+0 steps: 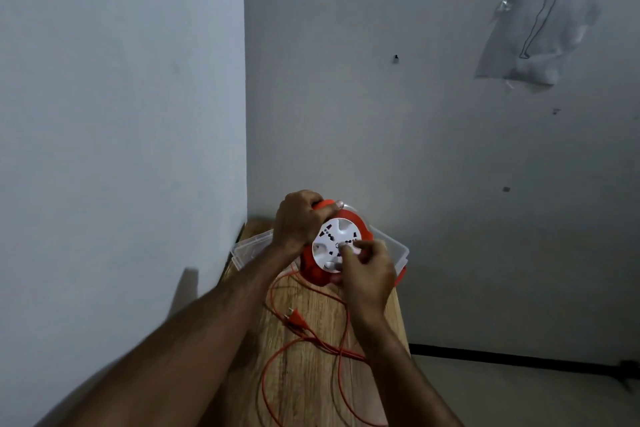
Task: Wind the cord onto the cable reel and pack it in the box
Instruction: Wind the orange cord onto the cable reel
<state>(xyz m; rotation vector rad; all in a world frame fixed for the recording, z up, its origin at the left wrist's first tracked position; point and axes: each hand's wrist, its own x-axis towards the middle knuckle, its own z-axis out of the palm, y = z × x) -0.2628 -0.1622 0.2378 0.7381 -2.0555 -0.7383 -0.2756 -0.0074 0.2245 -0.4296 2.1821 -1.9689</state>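
While your left hand (300,218) is gripping the cable reel's (332,246) far handle, your right hand (367,270) is pinching its white hub; the loose orange cord (304,350) is trailing toward you on the wooden table (311,388), the plastic box (394,250) just behind.

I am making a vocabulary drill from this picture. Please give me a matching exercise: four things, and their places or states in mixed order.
Things:
1. left hand
2. right hand
3. plug
4. clear box

Places or states:
A. lies loose on the wooden table
B. stands behind the reel
C. grips the reel's orange handle
D. fingers on the white reel face

Pairs: 1-C, 2-D, 3-A, 4-B
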